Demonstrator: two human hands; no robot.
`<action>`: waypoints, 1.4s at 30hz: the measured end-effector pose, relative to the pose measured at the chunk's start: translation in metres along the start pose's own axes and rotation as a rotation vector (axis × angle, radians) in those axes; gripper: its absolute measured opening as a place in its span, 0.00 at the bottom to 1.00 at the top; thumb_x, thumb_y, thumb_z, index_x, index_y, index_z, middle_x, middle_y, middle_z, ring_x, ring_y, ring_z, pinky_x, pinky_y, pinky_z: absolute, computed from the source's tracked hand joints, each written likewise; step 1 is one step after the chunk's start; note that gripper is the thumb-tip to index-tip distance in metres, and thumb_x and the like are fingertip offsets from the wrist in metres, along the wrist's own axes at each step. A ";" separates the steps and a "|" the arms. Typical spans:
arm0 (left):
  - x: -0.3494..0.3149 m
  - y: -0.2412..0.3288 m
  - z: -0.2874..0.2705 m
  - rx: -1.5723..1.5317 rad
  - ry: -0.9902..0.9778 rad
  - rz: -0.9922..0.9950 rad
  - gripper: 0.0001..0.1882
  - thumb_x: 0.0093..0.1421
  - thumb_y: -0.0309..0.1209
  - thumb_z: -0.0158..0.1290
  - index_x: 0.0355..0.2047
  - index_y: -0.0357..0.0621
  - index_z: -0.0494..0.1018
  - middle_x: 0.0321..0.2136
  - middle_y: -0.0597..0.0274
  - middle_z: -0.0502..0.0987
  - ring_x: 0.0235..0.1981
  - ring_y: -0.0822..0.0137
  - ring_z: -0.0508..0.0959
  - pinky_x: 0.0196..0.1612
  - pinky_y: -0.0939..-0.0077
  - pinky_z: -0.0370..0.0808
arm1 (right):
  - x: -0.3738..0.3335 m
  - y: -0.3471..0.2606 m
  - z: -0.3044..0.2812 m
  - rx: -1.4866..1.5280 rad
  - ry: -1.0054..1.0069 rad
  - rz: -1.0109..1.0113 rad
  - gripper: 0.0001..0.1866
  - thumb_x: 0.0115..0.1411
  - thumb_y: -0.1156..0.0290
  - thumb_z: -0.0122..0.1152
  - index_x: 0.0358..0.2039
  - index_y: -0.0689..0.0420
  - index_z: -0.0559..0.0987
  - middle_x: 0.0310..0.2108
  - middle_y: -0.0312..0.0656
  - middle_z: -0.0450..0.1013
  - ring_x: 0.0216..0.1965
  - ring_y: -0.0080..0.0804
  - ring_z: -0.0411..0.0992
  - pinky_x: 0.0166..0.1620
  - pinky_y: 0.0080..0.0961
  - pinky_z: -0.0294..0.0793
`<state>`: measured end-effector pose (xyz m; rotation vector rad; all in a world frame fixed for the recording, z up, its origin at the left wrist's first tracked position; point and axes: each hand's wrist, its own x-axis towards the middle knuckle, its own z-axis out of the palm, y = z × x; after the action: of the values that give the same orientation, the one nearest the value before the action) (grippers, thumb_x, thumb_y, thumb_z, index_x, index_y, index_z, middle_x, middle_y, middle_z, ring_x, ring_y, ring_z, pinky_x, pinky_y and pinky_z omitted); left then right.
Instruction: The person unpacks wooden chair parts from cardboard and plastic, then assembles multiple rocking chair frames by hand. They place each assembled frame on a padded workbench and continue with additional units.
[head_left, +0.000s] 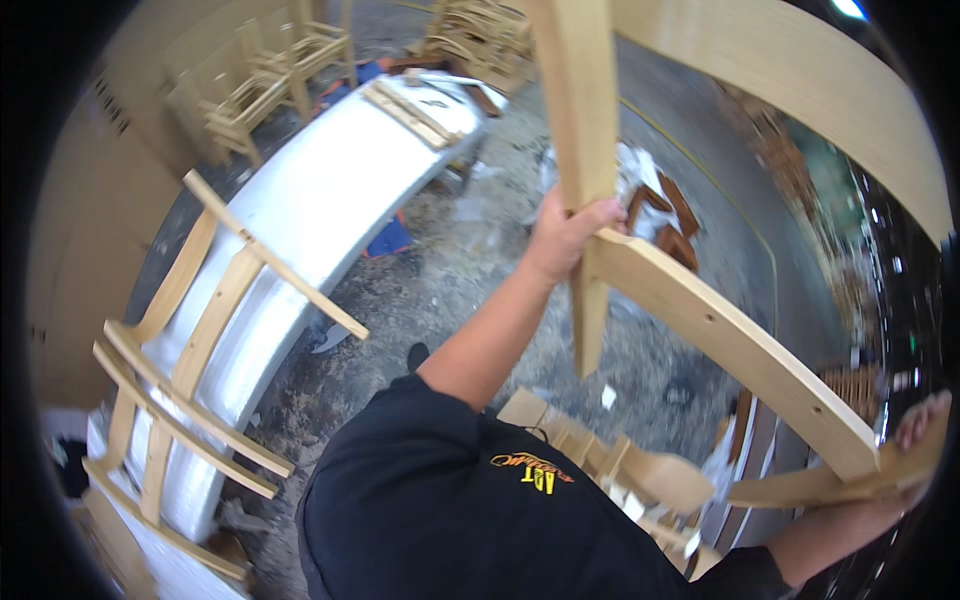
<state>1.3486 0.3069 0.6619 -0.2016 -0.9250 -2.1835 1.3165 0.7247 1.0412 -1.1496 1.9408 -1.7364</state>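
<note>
Pale, smooth bare-wood chair frame [720, 330] (matt, unvarnished); glossy white tabletop [300, 210]; rough, dusty concrete floor [470, 270].

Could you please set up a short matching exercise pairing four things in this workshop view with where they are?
Things:
1. left hand
2. right hand
3. white workbench
4. stacked chairs

Places:
A. far end of the room
B. gripping the frame's upright post
C. under a wooden chair frame lying on it
D. on the frame's lower corner

Pairs: 1-B, 2-D, 3-C, 4-A
</note>
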 end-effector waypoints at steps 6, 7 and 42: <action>-0.010 0.115 -0.174 0.223 0.632 0.196 0.14 0.61 0.31 0.60 0.41 0.34 0.73 0.29 0.55 0.79 0.27 0.67 0.81 0.31 0.72 0.82 | 0.281 0.157 0.119 0.096 -0.015 -0.061 0.32 0.70 0.45 0.51 0.59 0.62 0.70 0.36 0.43 0.75 0.32 0.31 0.74 0.35 0.27 0.77; -0.018 0.129 -0.201 0.277 0.722 0.237 0.13 0.61 0.31 0.60 0.40 0.33 0.73 0.29 0.55 0.79 0.26 0.66 0.81 0.31 0.73 0.81 | 0.320 0.174 0.171 0.083 -0.097 -0.029 0.35 0.72 0.39 0.44 0.57 0.62 0.71 0.38 0.47 0.78 0.34 0.34 0.77 0.38 0.31 0.79; 0.004 0.206 -0.578 1.045 1.990 -0.157 0.23 0.67 0.47 0.58 0.37 0.34 0.79 0.28 0.60 0.79 0.29 0.67 0.78 0.35 0.69 0.75 | 0.701 0.711 0.811 -0.456 -0.636 0.174 0.34 0.60 0.51 0.68 0.55 0.63 0.69 0.44 0.64 0.79 0.49 0.61 0.78 0.52 0.49 0.76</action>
<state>1.5656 -0.1800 0.3579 2.0583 -0.5499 -0.7517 1.1643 -0.3759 0.3922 -1.4029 1.9657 -0.7138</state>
